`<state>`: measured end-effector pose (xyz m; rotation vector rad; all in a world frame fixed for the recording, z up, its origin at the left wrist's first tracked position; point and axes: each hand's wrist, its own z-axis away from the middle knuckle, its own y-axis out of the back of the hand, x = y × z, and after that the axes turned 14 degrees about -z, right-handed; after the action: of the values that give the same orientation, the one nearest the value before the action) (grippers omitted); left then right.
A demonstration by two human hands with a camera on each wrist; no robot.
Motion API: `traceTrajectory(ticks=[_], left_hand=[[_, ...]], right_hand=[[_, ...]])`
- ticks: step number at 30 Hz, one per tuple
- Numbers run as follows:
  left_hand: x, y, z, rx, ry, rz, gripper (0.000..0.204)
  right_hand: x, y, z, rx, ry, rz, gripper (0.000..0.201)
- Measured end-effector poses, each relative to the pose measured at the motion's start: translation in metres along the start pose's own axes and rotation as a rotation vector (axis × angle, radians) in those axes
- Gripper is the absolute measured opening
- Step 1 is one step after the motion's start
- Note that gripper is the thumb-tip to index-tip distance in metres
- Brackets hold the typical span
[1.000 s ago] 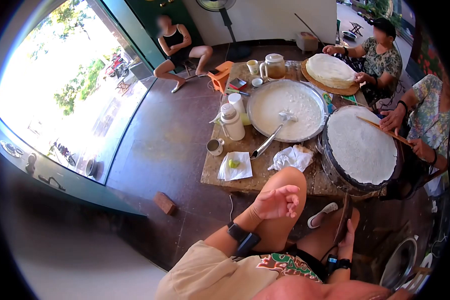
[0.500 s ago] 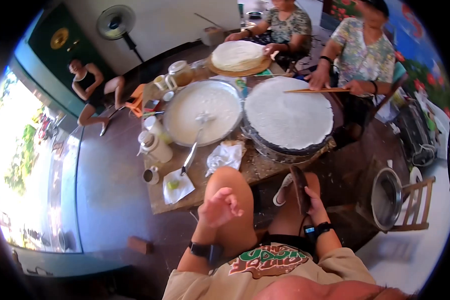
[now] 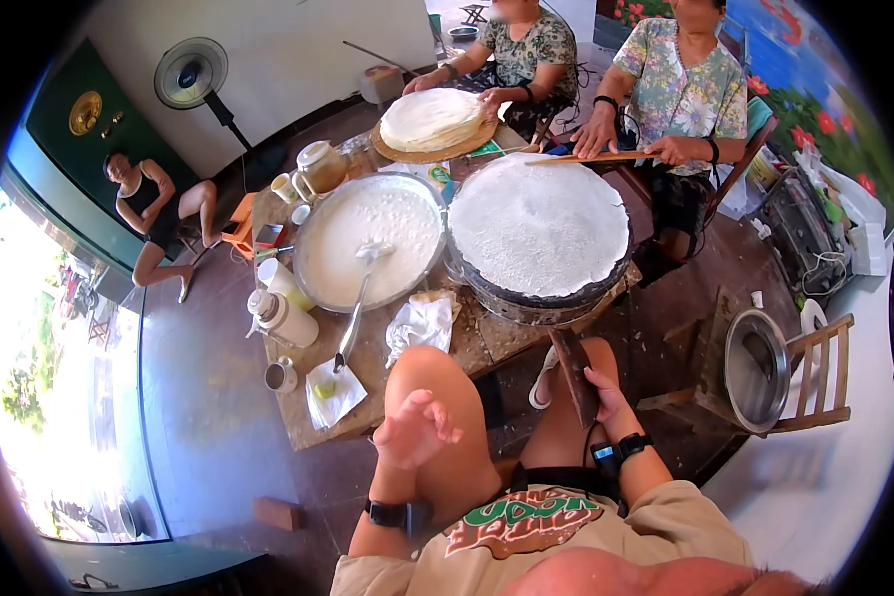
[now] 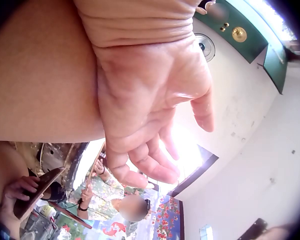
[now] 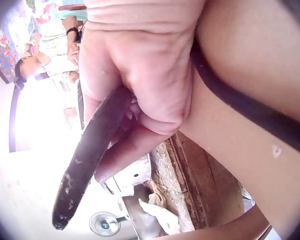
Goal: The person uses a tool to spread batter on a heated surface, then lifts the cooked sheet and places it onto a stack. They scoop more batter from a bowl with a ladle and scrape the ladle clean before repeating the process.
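Observation:
My left hand (image 3: 414, 431) rests palm up by the left knee, its fingers loosely bent around nothing; the left wrist view shows the bare palm (image 4: 145, 90). My right hand (image 3: 607, 393) grips a flat dark brown board (image 3: 575, 375) beside the right knee. In the right wrist view the board (image 5: 85, 165) is edge-on between thumb and fingers. Beyond the knees, a round griddle (image 3: 526, 308) bears a white sheet of batter (image 3: 541, 228). Across it, a person's hands (image 3: 675, 150) hold a thin wooden stick (image 3: 596, 158) at the sheet's far edge.
Left of the griddle stands a wide basin of batter (image 3: 353, 233) with a ladle (image 3: 353, 323). A white thermos (image 3: 286, 320), metal cup (image 3: 280, 374) and crumpled cloth (image 3: 419, 325) are nearby. Another person touches stacked round sheets (image 3: 432, 121). A metal basin (image 3: 755, 397) stands right.
The head view has swung right, so the table appears further left. The other person's stick has shifted to the sheet's far edge. My right hand still grips the board; my left is still empty.

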<state>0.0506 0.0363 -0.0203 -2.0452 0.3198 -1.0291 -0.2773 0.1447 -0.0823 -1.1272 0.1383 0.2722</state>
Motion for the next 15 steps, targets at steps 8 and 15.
traceTrajectory(ticks=[8, 15], left_hand=[[-0.003, 0.001, 0.002, -0.008, 0.003, 0.035, 0.058], [-0.001, -0.001, 0.002, -0.017, -0.016, 0.055, 0.061]], right_hand=[[-0.002, 0.021, -0.007, 0.076, -0.003, -0.006, 0.027], [-0.002, 0.036, -0.01, 0.022, -0.044, 0.031, 0.038]])
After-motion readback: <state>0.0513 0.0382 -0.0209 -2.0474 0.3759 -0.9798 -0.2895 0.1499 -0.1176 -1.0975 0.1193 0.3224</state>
